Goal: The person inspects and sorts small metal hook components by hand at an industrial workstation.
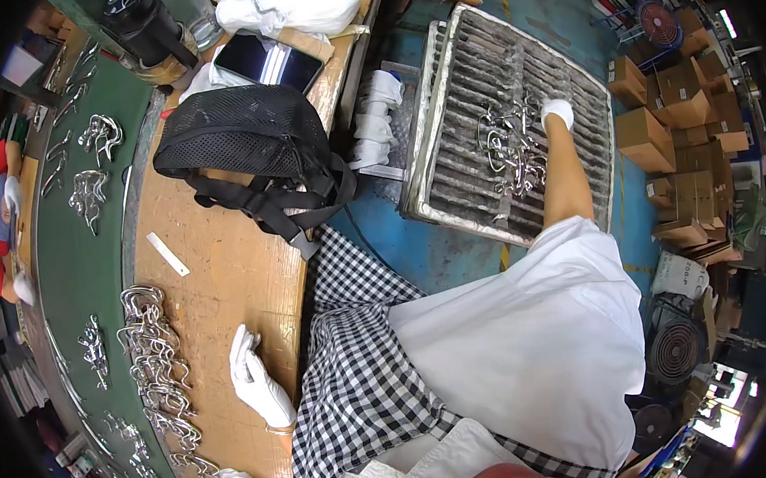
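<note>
Your white-gloved left hand (258, 383) is open, your white-gloved right hand (558, 111) too small to tell; upper left, a black mesh bag (246, 129) sprawls.

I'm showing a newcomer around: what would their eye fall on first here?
Probably the shiny curved metal pieces lined up along the left edge of the wooden table. Next, the white-gloved right hand by similar pieces on the grooved rack, upper right. The black mesh bag toward the table's far end also stands out.
</note>
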`<state>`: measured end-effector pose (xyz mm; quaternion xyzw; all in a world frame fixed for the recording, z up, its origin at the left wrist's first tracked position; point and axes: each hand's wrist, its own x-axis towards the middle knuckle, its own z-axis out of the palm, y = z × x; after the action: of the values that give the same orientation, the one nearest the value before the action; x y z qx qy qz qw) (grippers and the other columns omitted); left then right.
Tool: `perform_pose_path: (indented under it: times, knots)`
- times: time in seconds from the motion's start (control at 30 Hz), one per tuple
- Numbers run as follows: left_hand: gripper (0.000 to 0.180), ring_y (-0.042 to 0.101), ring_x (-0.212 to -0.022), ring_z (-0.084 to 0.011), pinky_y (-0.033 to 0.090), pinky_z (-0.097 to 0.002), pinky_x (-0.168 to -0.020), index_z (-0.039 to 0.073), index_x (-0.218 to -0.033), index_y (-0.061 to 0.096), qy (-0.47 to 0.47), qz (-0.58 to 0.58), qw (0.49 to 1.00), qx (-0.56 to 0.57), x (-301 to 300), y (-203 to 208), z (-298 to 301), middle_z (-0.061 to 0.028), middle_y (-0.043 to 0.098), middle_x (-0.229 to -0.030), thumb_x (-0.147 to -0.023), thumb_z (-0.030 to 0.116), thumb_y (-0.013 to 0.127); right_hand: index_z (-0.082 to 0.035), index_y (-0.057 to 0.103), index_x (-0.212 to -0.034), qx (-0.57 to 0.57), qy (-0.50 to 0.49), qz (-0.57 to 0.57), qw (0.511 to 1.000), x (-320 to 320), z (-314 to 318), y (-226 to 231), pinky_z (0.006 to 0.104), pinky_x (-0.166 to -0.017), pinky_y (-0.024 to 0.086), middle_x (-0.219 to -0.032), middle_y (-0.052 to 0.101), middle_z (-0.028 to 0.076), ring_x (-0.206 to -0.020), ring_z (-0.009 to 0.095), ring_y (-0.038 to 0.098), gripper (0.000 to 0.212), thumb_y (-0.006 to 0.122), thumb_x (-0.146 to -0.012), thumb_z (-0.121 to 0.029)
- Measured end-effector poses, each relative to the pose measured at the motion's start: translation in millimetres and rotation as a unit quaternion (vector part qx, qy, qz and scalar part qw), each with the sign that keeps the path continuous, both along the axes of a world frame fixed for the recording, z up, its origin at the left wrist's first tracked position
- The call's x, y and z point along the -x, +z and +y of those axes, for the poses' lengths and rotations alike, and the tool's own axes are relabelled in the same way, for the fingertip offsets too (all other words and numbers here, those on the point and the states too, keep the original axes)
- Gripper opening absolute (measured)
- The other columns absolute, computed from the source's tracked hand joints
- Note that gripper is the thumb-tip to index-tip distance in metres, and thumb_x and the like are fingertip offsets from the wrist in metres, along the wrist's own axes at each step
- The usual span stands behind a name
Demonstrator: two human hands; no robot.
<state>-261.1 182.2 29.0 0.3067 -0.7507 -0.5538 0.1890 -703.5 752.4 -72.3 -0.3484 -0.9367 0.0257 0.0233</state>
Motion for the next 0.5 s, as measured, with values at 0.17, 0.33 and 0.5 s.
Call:
perform_pose_path:
  times: [0.17,0.33,0.5]
  knots:
    - [0.026,0.06,-0.099,-0.0227,0.049,-0.0332,-0.093,-0.007,-0.111,0.06,0.03,-0.034,0.999,-0.001,8.4,-7.0,0.6,-0.0158,0.058,-0.125,-0.098,0.006,0.042,-0.02,0.06,-0.123,-0.093,0.085,0.037,0.991,27.4,-85.8,44.4,0.0455,-0.099,0.043,-0.142,0.046,0.002,-0.13,0.025,0.043,0.037,0.053,-0.086,-0.017]
    - [0.025,0.059,-0.098,-0.0219,0.049,-0.0324,-0.091,-0.006,-0.111,0.06,0.017,-0.047,0.998,0.022,6.7,-8.6,-1.0,-0.0155,0.058,-0.126,-0.098,0.006,0.043,-0.024,0.063,-0.119,-0.019,0.158,-0.043,0.986,85.7,-90.6,19.2,0.0449,-0.103,0.039,-0.14,0.049,0.002,-0.129,0.025,0.045,0.036,0.052,-0.087,-0.014]
    - [0.026,0.059,-0.099,-0.0212,0.049,-0.0319,-0.09,-0.006,-0.111,0.061,0.047,-0.052,0.997,0.031,13.4,-8.8,4.8,-0.0152,0.058,-0.125,-0.098,0.007,0.042,-0.027,0.064,-0.121,-0.069,0.158,-0.052,0.984,116.3,-63.9,-10.2,0.0418,-0.1,0.042,-0.13,0.059,0.006,-0.122,0.027,0.054,0.039,0.047,-0.088,-0.015]
